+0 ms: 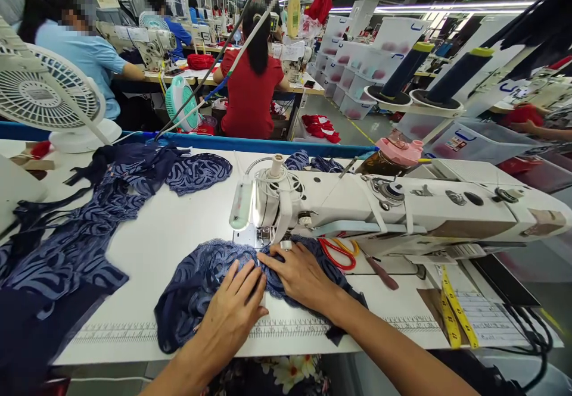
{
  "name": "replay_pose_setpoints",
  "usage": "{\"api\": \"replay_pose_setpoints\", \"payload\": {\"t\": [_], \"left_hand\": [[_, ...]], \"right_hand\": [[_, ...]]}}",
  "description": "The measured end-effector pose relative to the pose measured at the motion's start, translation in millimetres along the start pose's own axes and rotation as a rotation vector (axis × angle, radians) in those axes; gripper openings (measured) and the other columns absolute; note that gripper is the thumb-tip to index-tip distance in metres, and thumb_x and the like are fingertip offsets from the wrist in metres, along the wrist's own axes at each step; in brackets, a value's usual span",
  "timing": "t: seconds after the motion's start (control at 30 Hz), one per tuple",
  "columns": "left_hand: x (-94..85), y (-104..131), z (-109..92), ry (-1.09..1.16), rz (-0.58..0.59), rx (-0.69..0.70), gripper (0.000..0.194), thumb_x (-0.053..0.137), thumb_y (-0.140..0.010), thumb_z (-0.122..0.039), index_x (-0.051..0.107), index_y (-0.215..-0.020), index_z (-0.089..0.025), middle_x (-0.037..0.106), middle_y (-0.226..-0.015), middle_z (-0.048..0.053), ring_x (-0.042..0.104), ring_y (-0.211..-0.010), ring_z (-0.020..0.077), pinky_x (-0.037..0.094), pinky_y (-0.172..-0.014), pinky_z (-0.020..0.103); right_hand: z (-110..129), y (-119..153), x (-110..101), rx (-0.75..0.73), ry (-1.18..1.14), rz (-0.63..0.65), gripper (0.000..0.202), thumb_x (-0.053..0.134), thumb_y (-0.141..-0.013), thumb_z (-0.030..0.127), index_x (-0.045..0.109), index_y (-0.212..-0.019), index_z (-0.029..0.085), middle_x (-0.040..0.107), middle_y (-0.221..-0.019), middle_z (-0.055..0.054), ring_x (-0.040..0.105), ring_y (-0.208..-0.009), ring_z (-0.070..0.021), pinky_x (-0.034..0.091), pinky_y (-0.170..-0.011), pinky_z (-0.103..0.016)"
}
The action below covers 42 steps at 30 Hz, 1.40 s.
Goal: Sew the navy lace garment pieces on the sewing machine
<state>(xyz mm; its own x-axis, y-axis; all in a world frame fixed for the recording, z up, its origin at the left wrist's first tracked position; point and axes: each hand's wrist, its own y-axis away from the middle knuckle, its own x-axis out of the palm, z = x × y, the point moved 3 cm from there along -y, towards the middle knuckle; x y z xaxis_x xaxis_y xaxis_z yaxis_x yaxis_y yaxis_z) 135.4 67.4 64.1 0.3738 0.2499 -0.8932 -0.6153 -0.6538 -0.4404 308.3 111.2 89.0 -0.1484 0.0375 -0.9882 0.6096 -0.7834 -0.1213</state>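
A navy lace garment piece (187,283) lies bunched on the white table, its upper edge under the needle area of a white sewing machine (339,199). Flat on the lace, just left of the needle, rests my left hand (236,301) with its fingers stretched out. My right hand (299,271) presses on the fabric close to the presser foot (264,236), fingers extended and bent a little. A white band sits around one right finger. The fabric beneath both palms is hidden.
More navy lace pieces (93,223) spread over the table's left side. Red-handled scissors (337,254) and a yellow tape measure (452,312) lie to the right. A white fan (40,86) stands at back left. Co-workers sit at machines beyond the blue table edge.
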Motion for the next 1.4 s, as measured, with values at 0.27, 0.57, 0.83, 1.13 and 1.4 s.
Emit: {"api": "replay_pose_setpoints", "payload": {"t": [0.27, 0.57, 0.83, 1.13, 1.4], "left_hand": [[-0.2, 6, -4, -0.011, 0.014, -0.049, 0.043, 0.046, -0.100, -0.045, 0.058, -0.130, -0.018, 0.066, -0.126, 0.008, 0.054, -0.124, 0.0270, 0.034, -0.112, 0.049], [-10.4, 6, -5, -0.072, 0.078, -0.121, 0.045, 0.040, -0.100, -0.053, 0.058, -0.132, -0.027, 0.061, -0.135, 0.006, 0.056, -0.120, 0.0291, 0.030, -0.103, 0.050], [-2.8, 14, -9, 0.002, 0.019, -0.187, 0.048, 0.048, -0.096, -0.056, 0.056, -0.135, -0.030, 0.057, -0.140, 0.003, 0.050, -0.130, 0.0282, 0.005, -0.119, 0.055], [-44.1, 51, -5, 0.056, -0.108, -0.022, 0.043, 0.061, -0.093, -0.021, 0.055, -0.136, -0.017, 0.060, -0.134, 0.011, 0.049, -0.131, 0.0262, 0.023, -0.120, 0.052], [-49.3, 77, 9, 0.000, -0.054, 0.024, 0.042, 0.058, -0.095, -0.019, 0.053, -0.136, -0.012, 0.058, -0.133, 0.014, 0.048, -0.132, 0.0275, 0.026, -0.119, 0.049]], "right_hand": [[-2, 0, 2, 0.007, 0.069, 0.067, 0.062, 0.051, -0.086, 0.003, 0.047, -0.142, 0.030, 0.060, -0.114, -0.011, 0.053, -0.104, -0.0274, 0.045, -0.087, -0.039], [-5, 1, 4, 0.028, 0.055, 0.046, 0.071, 0.050, -0.083, -0.002, 0.047, -0.143, 0.035, 0.058, -0.115, -0.009, 0.051, -0.105, -0.0276, 0.044, -0.082, -0.037], [-8, 0, -1, 0.025, -0.079, 0.053, 0.067, 0.045, -0.085, -0.003, 0.050, -0.142, 0.033, 0.056, -0.115, -0.009, 0.050, -0.107, -0.0261, 0.046, -0.090, -0.038], [-3, 74, -40, 0.006, -0.402, -0.114, 0.042, 0.037, -0.101, 0.013, 0.046, -0.141, 0.022, 0.055, -0.124, -0.011, 0.054, -0.111, -0.0230, 0.050, -0.094, -0.037], [9, 123, -22, 0.057, -0.293, -0.091, 0.035, 0.045, -0.103, 0.025, 0.047, -0.138, 0.019, 0.055, -0.125, -0.013, 0.052, -0.114, -0.0275, 0.046, -0.098, -0.045]]}}
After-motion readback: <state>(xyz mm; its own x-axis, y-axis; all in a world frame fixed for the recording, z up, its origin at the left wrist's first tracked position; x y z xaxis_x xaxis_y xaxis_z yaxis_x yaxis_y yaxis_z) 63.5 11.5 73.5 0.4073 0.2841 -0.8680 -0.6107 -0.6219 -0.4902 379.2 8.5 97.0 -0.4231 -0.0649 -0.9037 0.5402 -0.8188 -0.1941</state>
